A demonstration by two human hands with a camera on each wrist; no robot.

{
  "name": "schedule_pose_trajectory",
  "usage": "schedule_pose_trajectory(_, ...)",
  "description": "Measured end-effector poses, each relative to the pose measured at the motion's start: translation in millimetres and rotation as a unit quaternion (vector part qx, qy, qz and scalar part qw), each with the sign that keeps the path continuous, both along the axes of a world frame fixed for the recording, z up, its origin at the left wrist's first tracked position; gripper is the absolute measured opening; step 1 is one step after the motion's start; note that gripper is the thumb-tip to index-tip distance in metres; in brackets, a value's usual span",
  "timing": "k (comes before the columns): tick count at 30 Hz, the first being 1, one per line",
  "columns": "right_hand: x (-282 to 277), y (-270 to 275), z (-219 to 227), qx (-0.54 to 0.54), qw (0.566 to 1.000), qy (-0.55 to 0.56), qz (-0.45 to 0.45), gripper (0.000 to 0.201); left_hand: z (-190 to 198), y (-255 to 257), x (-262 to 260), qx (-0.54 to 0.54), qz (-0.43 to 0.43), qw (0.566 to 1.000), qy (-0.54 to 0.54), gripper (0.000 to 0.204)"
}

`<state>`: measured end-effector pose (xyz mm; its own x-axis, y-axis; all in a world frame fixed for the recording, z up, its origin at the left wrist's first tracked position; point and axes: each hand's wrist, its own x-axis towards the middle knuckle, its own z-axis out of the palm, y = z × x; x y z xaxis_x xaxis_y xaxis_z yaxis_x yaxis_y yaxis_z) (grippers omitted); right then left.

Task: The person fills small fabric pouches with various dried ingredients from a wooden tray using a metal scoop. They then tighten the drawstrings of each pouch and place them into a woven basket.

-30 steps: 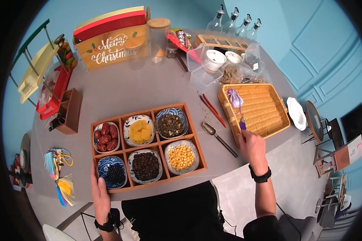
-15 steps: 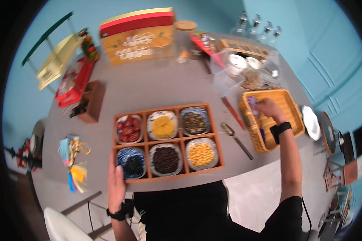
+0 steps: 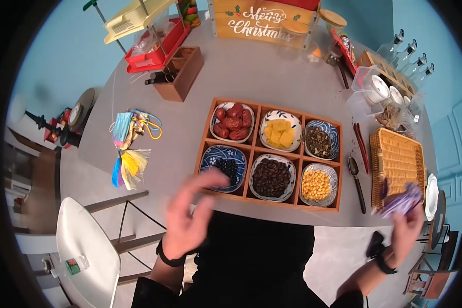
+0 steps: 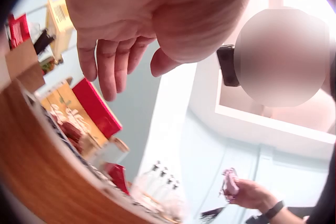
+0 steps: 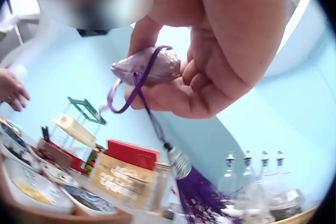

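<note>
My right hand [image 3: 408, 231] pinches a purple sachet [image 5: 157, 66] between thumb and fingers. The pouch has a looped purple cord and a dark purple tassel [image 5: 197, 192] hanging below it. In the head view it is held over the near end of a wicker basket [image 3: 395, 154]. My left hand [image 3: 190, 218] is empty, fingers spread and loosely bent, blurred in front of a divided wooden box [image 3: 257, 126]. Bowls in that box hold red dates [image 3: 233, 122], yellow pieces [image 3: 279, 134], dried leaves [image 3: 318, 142], black beans [image 3: 226, 169], dark brown beans [image 3: 272, 178] and corn kernels [image 3: 316, 186].
Two tasselled sachets [image 3: 131, 154] lie at the table's left. A metal scoop [image 3: 358, 182] and red sticks [image 3: 361, 146] lie between box and basket. Behind stand a wooden caddy [image 3: 182, 77], a Christmas crate [image 3: 262, 20], jars and glass bottles [image 3: 408, 54]. A white chair [image 3: 87, 251] stands front left.
My right hand has lifted the purple sachet from the basket and drawn it nearer. My left hand has come off the wooden box's side. The head view has turned left.
</note>
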<state>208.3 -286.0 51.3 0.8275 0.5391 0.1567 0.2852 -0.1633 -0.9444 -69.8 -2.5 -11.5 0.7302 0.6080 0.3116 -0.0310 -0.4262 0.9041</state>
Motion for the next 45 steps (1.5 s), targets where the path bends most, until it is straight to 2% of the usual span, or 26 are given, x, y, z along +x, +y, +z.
schedule_pose_trajectory(1, -28.4, 14.4, -5.9, 0.030, 0.999, 0.021, 0.018, 0.042, 8.6, -7.3, 3.7, -0.006, -0.076, 0.997, 0.011, 0.044)
schedule_pose_trajectory(3, -66.4, 29.6, -42.8, 0.054, 0.990, 0.044, 0.123, 0.051, 21.6, -25.1, 22.1, -0.022, -0.146, 0.989, 0.032, 0.049)
schedule_pose_trajectory(5, -93.4, 63.4, -64.0, -0.004, 0.978, -0.028, 0.206, 0.049, 18.5, -34.8, 26.1, 0.004, -0.137, 0.990, 0.042, 0.050)
schedule_pose_trajectory(7, -118.6, 82.5, -78.1, -0.032, 0.979, 0.038, 0.198, 0.043, 17.9, -48.2, 37.5, -0.113, -0.155, 0.977, 0.097, 0.046)
schedule_pose_trajectory(8, -123.4, 87.5, -79.0, -0.030, 0.979, 0.042, 0.197, 0.043, 6.7, -47.2, 38.8, -0.056, -0.138, 0.987, 0.064, 0.037)
schedule_pose_trajectory(10, -126.1, 96.3, -78.9, 0.009, 0.970, 0.078, 0.229, 0.041, -5.4, -41.9, 34.8, -0.062, -0.127, 0.988, 0.064, 0.031)
schedule_pose_trajectory(12, -113.2, 93.4, -70.6, 0.006, 0.968, 0.058, 0.245, 0.041, -6.6, -38.9, 32.6, -0.056, -0.106, 0.991, 0.063, 0.024)
schedule_pose_trajectory(13, -104.9, 90.3, -68.0, 0.002, 0.964, 0.035, 0.262, 0.040, -6.8, -36.4, 32.7, -0.056, -0.107, 0.990, 0.065, 0.024)
schedule_pose_trajectory(15, -96.7, 88.0, -64.1, 0.020, 0.976, 0.064, 0.205, 0.033, -7.7, -33.5, 32.8, 0.059, -0.127, 0.987, 0.077, 0.026)
schedule_pose_trajectory(18, -94.0, 96.5, -46.2, -0.023, 0.968, 0.114, 0.221, 0.028, -2.3, -38.5, 39.9, 0.097, -0.147, 0.981, 0.084, 0.029)
schedule_pose_trajectory(20, -92.3, 101.5, -45.9, -0.051, 0.948, 0.129, 0.285, 0.028, -5.0, -40.5, 41.4, 0.114, -0.146, 0.979, 0.083, 0.030)
schedule_pose_trajectory(23, -89.6, 94.1, -58.8, -0.017, 0.941, 0.152, 0.303, 0.025, -8.7, -42.1, 40.7, 0.128, -0.131, 0.980, 0.073, 0.031)
schedule_pose_trajectory(27, -96.0, 93.6, -49.0, -0.057, 0.945, 0.169, 0.274, 0.020, -9.2, -44.9, 38.0, 0.147, -0.134, 0.975, 0.094, 0.031)
schedule_pose_trajectory(29, -96.1, 93.6, -42.9, -0.131, 0.945, 0.159, 0.252, 0.016, -7.3, -44.1, 38.4, 0.152, -0.142, 0.973, 0.099, 0.031)
schedule_pose_trajectory(31, -91.4, 93.1, -42.7, -0.141, 0.940, 0.128, 0.282, 0.015, -7.8, -42.5, 36.6, 0.158, -0.150, 0.970, 0.104, 0.030)
schedule_pose_trajectory(33, -84.6, 89.9, -42.7, -0.153, 0.933, 0.095, 0.312, 0.015, -11.5, -39.7, 33.5, 0.116, -0.206, 0.968, 0.086, 0.028)
schedule_pose_trajectory(34, -82.1, 87.1, -43.1, -0.157, 0.918, 0.144, 0.334, 0.014, -10.8, -37.9, 30.6, 0.113, -0.207, 0.968, 0.087, 0.028)
schedule_pose_trajectory(35, -81.8, 85.5, -43.7, -0.160, 0.901, 0.192, 0.355, 0.013, -8.7, -35.1, 27.5, 0.057, -0.250, 0.963, 0.080, 0.023)
schedule_pose_trajectory(36, -82.5, 86.1, -45.4, -0.162, 0.900, 0.194, 0.355, 0.013, -8.0, -31.5, 25.5, 0.003, -0.291, 0.954, 0.072, 0.018)
schedule_pose_trajectory(37, -84.0, 86.0, -48.2, -0.119, 0.905, 0.179, 0.368, 0.011, -10.3, -28.7, 23.9, -0.001, -0.289, 0.955, 0.072, 0.018)
schedule_pose_trajectory(39, -89.3, 86.9, -47.8, -0.077, 0.907, 0.166, 0.380, 0.009, -16.7, -22.8, 21.8, -0.108, -0.312, 0.943, 0.046, 0.014)
schedule_pose_trajectory(41, -97.2, 93.5, -39.3, -0.105, 0.941, 0.093, 0.309, 0.009, -13.1, -22.2, 20.7, -0.084, -0.311, 0.944, 0.070, 0.022)
schedule_pose_trajectory(42, -99.9, 94.8, -38.6, -0.105, 0.941, 0.092, 0.309, 0.009, -3.3, -27.2, 19.9, -0.074, -0.227, 0.968, 0.077, 0.028)
schedule_pose_trajectory(43, -102.6, 95.1, -38.3, -0.088, 0.955, 0.009, 0.285, 0.010, 1.5, -32.4, 17.9, -0.065, -0.142, 0.984, 0.083, 0.034)
schedule_pose_trajectory(44, -104.0, 95.3, -38.2, -0.069, 0.961, -0.074, 0.258, 0.011, -0.4, -35.3, 7.8, -0.057, -0.092, 0.990, 0.086, 0.047)
schedule_pose_trajectory(45, -104.2, 96.0, -38.4, -0.070, 0.961, -0.073, 0.259, 0.011, 0.6, -37.7, 2.4, 0.032, -0.062, 0.997, 0.046, 0.044)
